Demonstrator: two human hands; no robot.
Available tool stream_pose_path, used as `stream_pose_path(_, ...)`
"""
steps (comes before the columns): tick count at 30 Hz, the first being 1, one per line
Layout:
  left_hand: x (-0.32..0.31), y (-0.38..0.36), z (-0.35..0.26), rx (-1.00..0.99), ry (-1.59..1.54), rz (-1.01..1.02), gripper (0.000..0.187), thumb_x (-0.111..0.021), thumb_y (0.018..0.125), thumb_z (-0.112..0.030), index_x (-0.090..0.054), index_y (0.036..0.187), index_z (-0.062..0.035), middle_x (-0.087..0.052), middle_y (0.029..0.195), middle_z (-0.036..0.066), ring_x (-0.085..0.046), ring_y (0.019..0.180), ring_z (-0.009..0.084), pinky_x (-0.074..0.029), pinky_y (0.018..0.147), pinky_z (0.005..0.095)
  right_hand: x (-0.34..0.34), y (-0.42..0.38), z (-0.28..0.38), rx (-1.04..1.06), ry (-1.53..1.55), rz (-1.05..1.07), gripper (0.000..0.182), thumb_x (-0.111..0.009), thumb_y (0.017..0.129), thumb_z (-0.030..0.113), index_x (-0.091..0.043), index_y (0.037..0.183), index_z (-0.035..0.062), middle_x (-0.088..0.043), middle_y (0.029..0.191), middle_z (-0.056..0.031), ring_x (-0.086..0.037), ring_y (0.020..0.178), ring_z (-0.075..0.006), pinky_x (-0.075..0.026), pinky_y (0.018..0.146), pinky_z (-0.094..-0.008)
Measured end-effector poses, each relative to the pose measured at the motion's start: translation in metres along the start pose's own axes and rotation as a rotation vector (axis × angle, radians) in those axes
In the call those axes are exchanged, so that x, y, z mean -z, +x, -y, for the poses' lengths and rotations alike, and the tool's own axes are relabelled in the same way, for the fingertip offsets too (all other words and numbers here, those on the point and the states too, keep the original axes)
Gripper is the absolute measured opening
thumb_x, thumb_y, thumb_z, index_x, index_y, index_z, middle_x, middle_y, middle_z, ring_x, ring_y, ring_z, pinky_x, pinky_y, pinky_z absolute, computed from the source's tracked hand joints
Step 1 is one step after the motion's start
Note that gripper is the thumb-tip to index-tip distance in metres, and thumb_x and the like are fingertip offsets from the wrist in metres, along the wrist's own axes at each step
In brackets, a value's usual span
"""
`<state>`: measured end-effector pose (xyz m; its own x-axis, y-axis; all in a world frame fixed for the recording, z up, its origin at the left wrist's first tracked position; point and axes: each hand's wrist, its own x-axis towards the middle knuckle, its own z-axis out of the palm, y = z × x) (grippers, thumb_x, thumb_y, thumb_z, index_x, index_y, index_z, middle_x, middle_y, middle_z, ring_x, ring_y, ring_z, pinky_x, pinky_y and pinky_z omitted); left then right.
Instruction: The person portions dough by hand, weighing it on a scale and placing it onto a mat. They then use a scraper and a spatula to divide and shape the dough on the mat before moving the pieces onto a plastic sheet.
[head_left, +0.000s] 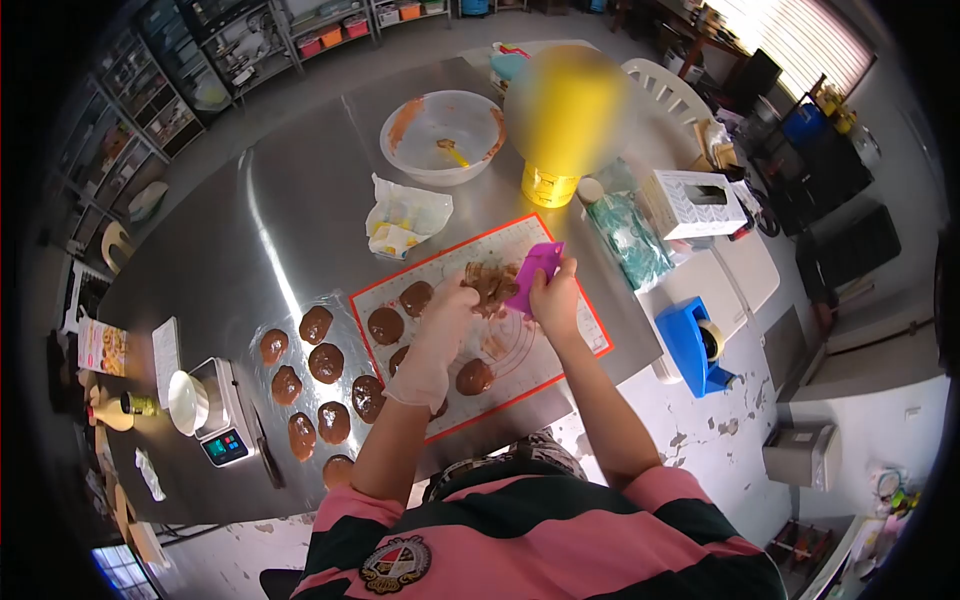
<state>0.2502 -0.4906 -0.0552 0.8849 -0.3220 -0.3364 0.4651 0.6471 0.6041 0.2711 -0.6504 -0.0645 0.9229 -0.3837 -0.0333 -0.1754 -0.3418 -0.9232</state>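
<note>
Two hands work a lump of brown dough over a baking mat.

A small white bowl (186,402) sits on the scale (226,420) at the left; its inside is hidden. The big mixing bowl (441,136) has brown smears and a yellow tool. The gloved left hand (440,330) closes its fingers on the dough lump (492,285); the bare right hand (556,297) grips a purple scraper (534,274) against it. Round portions lie on the foil (300,385) and the red-edged mat (480,320) on the steel table (290,210); storage shelves stand behind.
</note>
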Motion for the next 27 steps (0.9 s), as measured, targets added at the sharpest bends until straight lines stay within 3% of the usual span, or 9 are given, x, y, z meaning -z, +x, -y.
stream_pose_path(2,-0.008,0.0,-0.002,-0.11,0.689,-0.103,0.065,-0.053,0.071,-0.013,-0.029,0.129,0.005,-0.034,0.13,0.021,-0.031,0.123,0.0329,-0.027,0.101,0.0428,-0.008,0.024,-0.021,0.326,-0.224,0.062,0.03,-0.051,0.082,0.012,-0.038,0.105,-0.0009,-0.058,0.068,-0.0245,-0.059,0.061,-0.0398,-0.047,0.057,-0.0483)
stream_pose_path(3,-0.002,0.005,0.005,-0.119,0.69,-0.117,0.065,-0.053,0.071,-0.013,-0.029,0.129,0.005,-0.034,0.13,0.021,-0.031,0.123,0.0329,-0.027,0.101,0.0428,-0.006,0.034,-0.024,0.334,-0.215,0.075,0.03,-0.051,0.082,0.012,-0.038,0.105,-0.0009,-0.058,0.068,-0.0245,-0.059,0.061,-0.0398,-0.047,0.057,-0.0483)
stream_pose_path(5,0.008,0.013,0.024,-0.429,1.61,-0.309,0.065,-0.063,0.071,-0.024,-0.035,0.127,-0.0068,-0.034,0.129,0.02,-0.038,0.117,0.0323,-0.036,0.092,0.0464,0.002,0.05,-0.02,0.339,-0.557,0.279,0.032,-0.054,0.08,0.02,-0.042,0.106,0.0047,-0.059,0.074,-0.0268,-0.058,0.067,-0.0426,-0.047,0.06,-0.0489)
stream_pose_path(9,-0.001,0.031,0.062,-0.299,1.983,-0.422,0.091,-0.072,0.064,-0.034,-0.022,0.136,-0.0113,-0.02,0.138,0.025,-0.021,0.126,0.0439,-0.025,0.102,0.0456,0.017,0.08,-0.028,0.416,-0.691,0.416,0.033,-0.054,0.081,0.023,-0.045,0.108,0.0081,-0.061,0.08,-0.0218,-0.059,0.075,-0.0405,-0.046,0.067,-0.049)
stream_pose_path(16,0.029,0.068,0.095,-0.473,1.449,-0.621,0.096,-0.071,0.061,-0.023,-0.014,0.135,-0.0001,-0.023,0.134,0.027,-0.022,0.124,0.0448,-0.023,0.102,0.0478,0.03,0.11,-0.08,0.465,-0.554,0.542,0.027,-0.052,0.083,0.021,-0.045,0.105,0.0063,-0.06,0.08,-0.0217,-0.058,0.077,-0.0416,-0.044,0.065,-0.0496)
stream_pose_path(21,0.02,0.065,0.098,-0.334,1.134,-0.723,0.09,-0.062,0.059,-0.011,-0.015,0.134,0.0007,-0.023,0.132,0.027,-0.02,0.124,0.0421,-0.021,0.103,0.0464,0.002,0.078,-0.08,0.18,-0.371,0.547,0.023,-0.047,0.086,0.016,-0.045,0.106,0.0054,-0.059,0.082,-0.0255,-0.055,0.076,-0.0451,-0.042,0.066,-0.0504)
stream_pose_path(23,0.012,0.069,0.097,-0.321,1.085,-0.768,0.087,-0.059,0.058,-0.007,-0.016,0.133,0.0013,-0.023,0.132,0.026,-0.019,0.124,0.0406,-0.021,0.103,0.045,-0.013,0.071,-0.086,0.227,-0.185,0.506,0.025,-0.046,0.086,0.014,-0.045,0.109,0.0046,-0.058,0.084,-0.0269,-0.055,0.078,-0.045,-0.043,0.067,-0.0492)
stream_pose_path(26,-0.001,0.072,0.092,-0.408,0.935,-0.831,0.08,-0.056,0.058,-0.006,-0.023,0.131,0.0028,-0.034,0.126,0.022,-0.033,0.118,0.0357,-0.03,0.098,0.0418,-0.027,0.071,-0.087,0.319,-0.077,0.567,0.023,-0.045,0.087,0.014,-0.048,0.108,0.0036,-0.057,0.092,-0.025,-0.054,0.086,-0.0428,-0.042,0.073,-0.046)
stream_pose_path(27,-0.005,0.069,0.09,-0.453,0.652,-0.767,0.075,-0.053,0.058,-0.006,-0.028,0.128,0.0032,-0.04,0.122,0.019,-0.039,0.113,0.0328,-0.034,0.095,0.0397,-0.028,0.071,-0.087,0.323,-0.072,0.576,0.023,-0.045,0.087,0.014,-0.048,0.108,0.0036,-0.057,0.092,-0.025,-0.054,0.086,-0.0428,-0.042,0.073,-0.046)
